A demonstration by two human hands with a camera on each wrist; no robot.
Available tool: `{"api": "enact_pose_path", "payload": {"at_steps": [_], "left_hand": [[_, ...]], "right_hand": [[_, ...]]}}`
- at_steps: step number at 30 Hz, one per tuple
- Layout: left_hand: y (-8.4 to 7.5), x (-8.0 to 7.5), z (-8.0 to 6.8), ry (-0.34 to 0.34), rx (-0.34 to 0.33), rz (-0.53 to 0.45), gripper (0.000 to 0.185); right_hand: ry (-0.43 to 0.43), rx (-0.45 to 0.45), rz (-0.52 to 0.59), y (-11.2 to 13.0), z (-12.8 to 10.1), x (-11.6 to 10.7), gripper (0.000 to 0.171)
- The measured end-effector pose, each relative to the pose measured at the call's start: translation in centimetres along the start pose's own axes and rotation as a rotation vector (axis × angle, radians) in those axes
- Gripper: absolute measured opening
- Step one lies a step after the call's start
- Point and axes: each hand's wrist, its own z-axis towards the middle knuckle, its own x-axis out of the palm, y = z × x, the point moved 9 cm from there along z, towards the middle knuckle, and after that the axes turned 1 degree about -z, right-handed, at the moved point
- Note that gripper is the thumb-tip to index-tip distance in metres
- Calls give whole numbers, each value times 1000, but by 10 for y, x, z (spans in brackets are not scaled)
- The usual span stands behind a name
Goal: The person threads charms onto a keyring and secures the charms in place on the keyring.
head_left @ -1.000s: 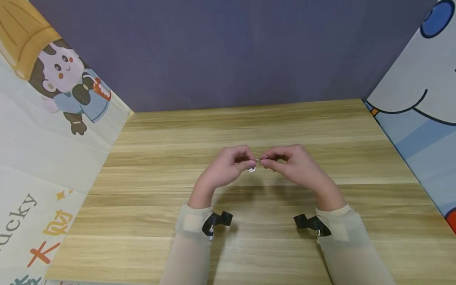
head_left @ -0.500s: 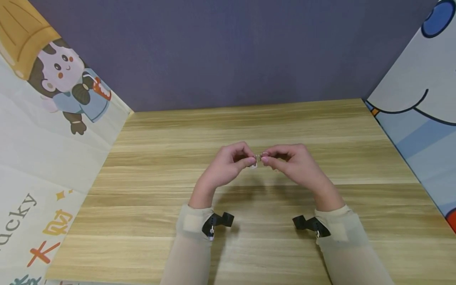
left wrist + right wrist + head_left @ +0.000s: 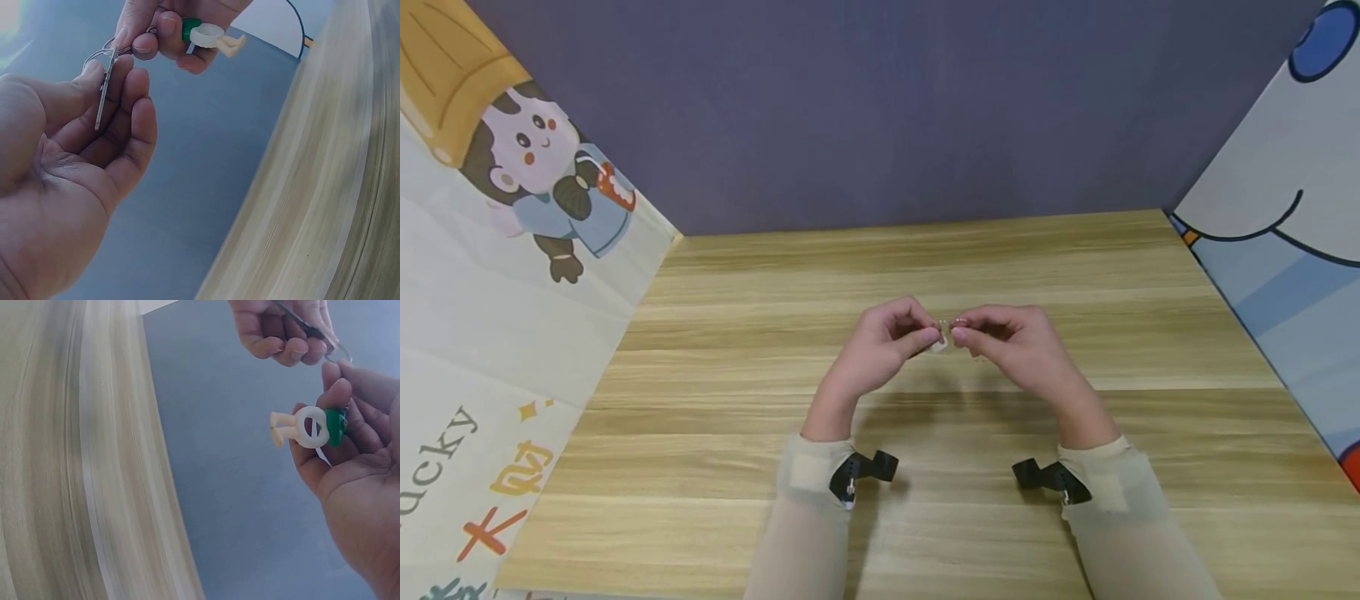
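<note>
Both hands meet above the middle of the wooden table [image 3: 925, 517]. My left hand [image 3: 927, 337] pinches a flat metal key [image 3: 105, 87] between thumb and forefinger. The key hangs on a thin wire key ring [image 3: 99, 54]. My right hand [image 3: 959, 334] pinches the other side of that key ring [image 3: 340, 357] with thumb and forefinger. A small white and green charm figure [image 3: 310, 427] lies against the right hand's curled fingers and also shows in the left wrist view [image 3: 209, 36]. In the head view the ring and charm [image 3: 940, 343] are mostly hidden by the fingertips.
A purple wall [image 3: 887, 108] stands behind the table. Cartoon-printed panels close in the left side [image 3: 512, 275] and the right side [image 3: 1285, 250]. Black wrist cameras [image 3: 861, 471] sit on both beige sleeves.
The hands stay together in nearly the same spot. The charm that hung a little below the fingertips is now drawn up against the right hand's fingers.
</note>
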Motion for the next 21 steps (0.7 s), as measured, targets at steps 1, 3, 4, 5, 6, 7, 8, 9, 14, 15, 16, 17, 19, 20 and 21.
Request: {"api": "enact_pose_path", "payload": {"at_steps": [1, 3, 4, 5, 6, 7, 8, 9, 14, 15, 16, 17, 19, 20, 21], "left_hand": [[0, 1, 0, 1, -2, -2, 5], [1, 2, 0, 6, -2, 2, 4], [1, 2, 0, 9, 1, 6, 4], [1, 3, 0, 13, 6, 13, 4], [1, 3, 0, 16, 13, 20, 5], [1, 4, 0, 21, 19, 23, 6], [1, 5, 0, 25, 27, 30, 6], [1, 5, 0, 30, 34, 36, 7], [2, 7, 0, 58, 43, 83, 11], [2, 8, 0, 63, 41, 96, 12], [2, 8, -1, 68, 40, 110, 12], [1, 8, -1, 74, 40, 121, 13], [0, 9, -1, 85, 35, 138, 12], [0, 9, -1, 90, 30, 144, 12], [0, 9, -1, 94, 27, 153, 11]], "right_hand": [[-2, -2, -2, 0, 0, 0, 16], [-4, -4, -6, -1, -1, 0, 16], [-5, -8, -8, -1, -1, -1, 15], [-5, -12, -11, -1, -1, -1, 14], [-5, -16, -13, -1, -1, -1, 14], [-4, -22, -18, -1, -1, 0, 13], [-3, -28, -24, 0, -1, 0, 13], [-1, -37, -29, 1, -2, 0, 13], [14, -127, -141, 11, -3, -1, 10], [16, -153, -168, 13, -3, 0, 9], [18, -175, -197, 15, -3, 0, 9], [20, -197, -224, 17, -4, 0, 8], [28, -229, -261, 20, -4, 1, 8], [34, -239, -276, 20, -4, 1, 8], [40, -247, -288, 21, -5, 1, 9]]}}
